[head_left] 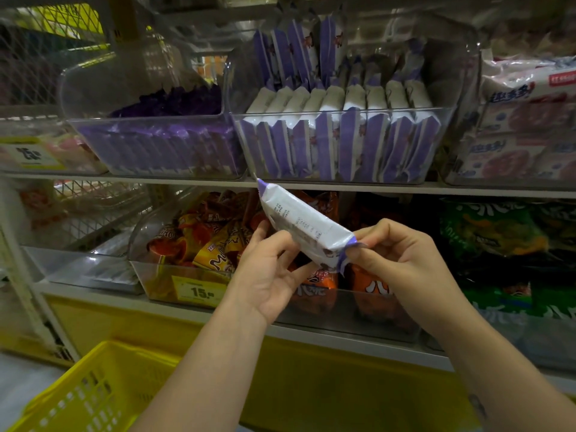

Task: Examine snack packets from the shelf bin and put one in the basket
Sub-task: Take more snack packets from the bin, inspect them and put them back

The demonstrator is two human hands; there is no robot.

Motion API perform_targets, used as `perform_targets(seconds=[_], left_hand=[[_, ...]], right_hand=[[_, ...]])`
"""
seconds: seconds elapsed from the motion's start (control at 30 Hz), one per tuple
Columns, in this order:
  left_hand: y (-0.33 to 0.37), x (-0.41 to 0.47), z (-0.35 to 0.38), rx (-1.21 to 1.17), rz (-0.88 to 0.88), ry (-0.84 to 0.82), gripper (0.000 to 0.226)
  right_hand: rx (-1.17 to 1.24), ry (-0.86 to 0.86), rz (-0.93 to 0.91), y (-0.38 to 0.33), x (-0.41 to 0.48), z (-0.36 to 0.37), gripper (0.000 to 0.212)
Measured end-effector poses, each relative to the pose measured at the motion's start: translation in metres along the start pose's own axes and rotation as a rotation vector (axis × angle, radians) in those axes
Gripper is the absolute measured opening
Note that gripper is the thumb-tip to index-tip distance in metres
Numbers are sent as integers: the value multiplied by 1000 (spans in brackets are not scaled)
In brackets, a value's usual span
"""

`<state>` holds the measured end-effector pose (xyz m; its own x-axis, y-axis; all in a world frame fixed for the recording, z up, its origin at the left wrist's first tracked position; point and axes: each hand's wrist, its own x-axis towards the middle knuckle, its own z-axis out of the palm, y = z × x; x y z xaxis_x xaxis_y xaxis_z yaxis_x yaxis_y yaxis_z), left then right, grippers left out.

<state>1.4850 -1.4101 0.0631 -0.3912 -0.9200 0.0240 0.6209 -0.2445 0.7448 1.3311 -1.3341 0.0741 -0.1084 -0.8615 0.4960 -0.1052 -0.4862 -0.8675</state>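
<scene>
White wrapper with purple crimped ends: the snack packet (pixel 305 226) sits between my two hands in front of the lower shelf, printed back toward me. Its long axis runs from eleven o'clock, where the far end almost reaches the upper shelf edge, down to four o'clock. My right hand (pixel 402 254) pinches the near purple seal between thumb and fingertips. My left hand (pixel 274 275) cups the middle from underneath, fingers curled round the wrapper.

The yellow basket (pixel 93 394) lies at seven o'clock from the packet, well below it and off to my left, so my left hand is the nearer one for the drop. I'd judge the path runs down along my own left forearm, and the front lip of the lower shelf stands close to that line.

At twelve o'clock, just above, is the clear shelf bin (pixel 311 111) packed with matching packets on edge. At ten o'clock a second bin (pixel 149 118) holds darker purple ones. Behind my hands are orange packets (pixel 199 244), and green bags (pixel 486 238) lie at three o'clock.
</scene>
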Motion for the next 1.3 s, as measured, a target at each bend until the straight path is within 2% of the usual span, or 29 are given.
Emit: perform_targets(seconds=[0.17,0.3,0.5,0.57,0.63,0.7,0.83,0.9,1.0,1.07,1.1,1.2,1.3], left_hand=[[3,-1,-7,-120,-55,-46,45],[4,-1,-11,-212,-90,-35,57],[7,-4,-11,-203,-110,-78,61],[11,-7,-9,-138,-73,-117,55],[14,-14,-5,3,-10,-172,51],[16,-21,2,159,70,-232,59],[22,-31,19,252,259,-299,66],[30,-36,30,338,355,-266,65],[47,-42,51,579,522,-137,62],[61,-47,67,706,580,-131,60],[68,-49,75,759,603,-156,59],[85,-53,98,931,688,-230,50],[100,-53,120,1031,712,-240,48]], right_hand=[[61,35,47,7,0,-3,17],[114,59,87,14,1,-6,20],[139,53,133,12,-1,-5,40],[162,57,130,9,-1,-4,38],[297,69,107,4,-1,-1,23],[416,88,102,-4,0,6,12],[458,108,107,-28,2,14,12],[291,168,72,-42,4,13,17],[-372,233,-214,-67,6,6,54],[-728,126,-426,-86,9,1,81],[-857,54,-468,-94,11,-1,87],[-1036,-138,-424,-115,25,-7,93],[-1102,-185,-391,-133,42,-16,93]])
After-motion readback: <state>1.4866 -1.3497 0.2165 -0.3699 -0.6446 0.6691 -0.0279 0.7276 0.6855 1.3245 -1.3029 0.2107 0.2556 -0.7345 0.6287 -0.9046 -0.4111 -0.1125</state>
